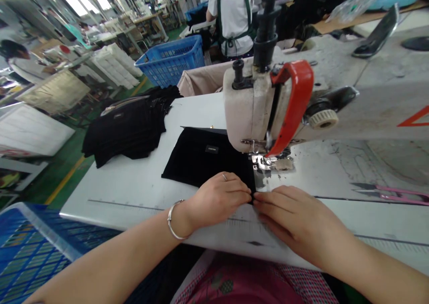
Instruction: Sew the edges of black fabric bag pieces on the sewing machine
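A black fabric piece with a small label lies flat on the white sewing table, its right edge at the presser foot of a cream sewing machine with a red guard. My left hand, wearing a ring and a silver bracelet, rests on the fabric's near edge, fingers pressed together pinching it. My right hand lies just in front of the needle plate, its fingertips meeting the left hand's at the fabric's corner.
A pile of black garments lies at the table's far left. Pink thread snips rest at the right. Blue baskets stand behind and at my lower left. A person in a white shirt and green apron works beyond the machine.
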A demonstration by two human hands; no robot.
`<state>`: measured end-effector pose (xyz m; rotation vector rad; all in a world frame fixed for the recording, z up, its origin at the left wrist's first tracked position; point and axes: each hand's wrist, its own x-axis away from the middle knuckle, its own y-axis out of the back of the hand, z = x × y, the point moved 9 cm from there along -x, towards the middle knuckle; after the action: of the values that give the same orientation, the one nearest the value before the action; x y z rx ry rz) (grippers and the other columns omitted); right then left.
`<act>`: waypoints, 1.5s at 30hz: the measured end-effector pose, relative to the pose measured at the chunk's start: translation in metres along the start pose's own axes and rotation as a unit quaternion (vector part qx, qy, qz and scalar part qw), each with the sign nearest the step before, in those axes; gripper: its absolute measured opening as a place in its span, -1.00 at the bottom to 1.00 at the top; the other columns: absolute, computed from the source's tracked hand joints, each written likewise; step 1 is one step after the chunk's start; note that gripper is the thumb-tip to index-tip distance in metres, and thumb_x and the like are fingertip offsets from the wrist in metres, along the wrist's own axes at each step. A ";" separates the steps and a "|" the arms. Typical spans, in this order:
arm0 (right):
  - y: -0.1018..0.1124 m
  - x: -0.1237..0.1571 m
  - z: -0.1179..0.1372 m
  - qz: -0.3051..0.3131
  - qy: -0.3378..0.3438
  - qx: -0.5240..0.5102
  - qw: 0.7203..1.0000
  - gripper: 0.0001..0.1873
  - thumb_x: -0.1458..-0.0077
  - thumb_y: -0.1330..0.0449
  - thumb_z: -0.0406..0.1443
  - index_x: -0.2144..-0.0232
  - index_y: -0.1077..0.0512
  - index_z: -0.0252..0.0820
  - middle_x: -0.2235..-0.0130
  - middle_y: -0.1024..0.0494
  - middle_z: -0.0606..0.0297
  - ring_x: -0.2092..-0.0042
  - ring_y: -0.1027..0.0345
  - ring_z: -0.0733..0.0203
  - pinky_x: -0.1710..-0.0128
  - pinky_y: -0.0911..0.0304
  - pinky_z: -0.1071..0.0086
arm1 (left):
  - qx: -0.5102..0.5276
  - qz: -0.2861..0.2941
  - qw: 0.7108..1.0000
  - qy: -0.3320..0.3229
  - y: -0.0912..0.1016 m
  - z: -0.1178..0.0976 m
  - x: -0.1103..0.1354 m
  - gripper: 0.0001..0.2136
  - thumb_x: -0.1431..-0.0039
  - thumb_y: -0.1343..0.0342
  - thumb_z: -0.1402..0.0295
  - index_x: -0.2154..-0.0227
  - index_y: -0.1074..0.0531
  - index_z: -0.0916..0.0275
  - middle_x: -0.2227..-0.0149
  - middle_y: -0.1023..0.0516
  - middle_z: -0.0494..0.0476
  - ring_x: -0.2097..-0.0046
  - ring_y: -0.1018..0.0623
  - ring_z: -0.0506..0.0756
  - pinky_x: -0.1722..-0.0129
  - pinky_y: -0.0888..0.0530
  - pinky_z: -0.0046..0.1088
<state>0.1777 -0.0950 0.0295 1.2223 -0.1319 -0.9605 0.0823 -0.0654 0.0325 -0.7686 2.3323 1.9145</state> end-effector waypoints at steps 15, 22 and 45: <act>0.002 -0.016 -0.040 -0.021 -0.034 0.013 0.999 -0.86 -0.25 -0.09 -0.33 0.24 -0.46 -0.17 0.19 -0.54 0.25 0.17 -0.41 0.17 0.20 -0.30 0.23 | -0.116 0.019 0.993 0.001 -0.003 0.032 -0.018 -0.82 -0.34 0.09 0.49 0.11 -0.40 0.34 0.13 -0.55 0.19 0.06 -0.53 0.08 0.03 -0.49 -0.33; -0.002 -0.016 -0.039 -0.018 -0.035 0.033 0.999 -0.76 -0.24 -0.09 -0.33 0.08 -0.47 -0.14 0.14 -0.52 0.21 0.16 -0.40 0.13 0.20 -0.31 0.20 | -0.077 -0.073 0.994 -0.005 0.008 0.034 -0.017 -0.84 -0.33 0.05 0.53 0.17 -0.43 0.29 0.20 -0.59 0.09 0.13 -0.54 0.02 0.06 -0.48 -0.41; -0.011 -0.023 -0.053 -0.003 -0.098 0.102 0.990 -0.67 -0.26 -0.03 -0.26 0.00 -0.43 -0.21 0.05 -0.49 0.09 0.16 -0.44 0.01 0.25 -0.40 0.14 | -0.078 -0.079 0.993 0.048 0.007 0.076 -0.025 -0.84 -0.30 -0.04 0.46 0.24 -0.54 0.21 0.21 -0.63 0.02 0.10 -0.58 0.03 0.00 -0.52 -0.39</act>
<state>0.1872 -0.0412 0.0091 1.3119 -0.3908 -1.0912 0.0803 0.0149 0.0285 -1.0464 2.1149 2.0513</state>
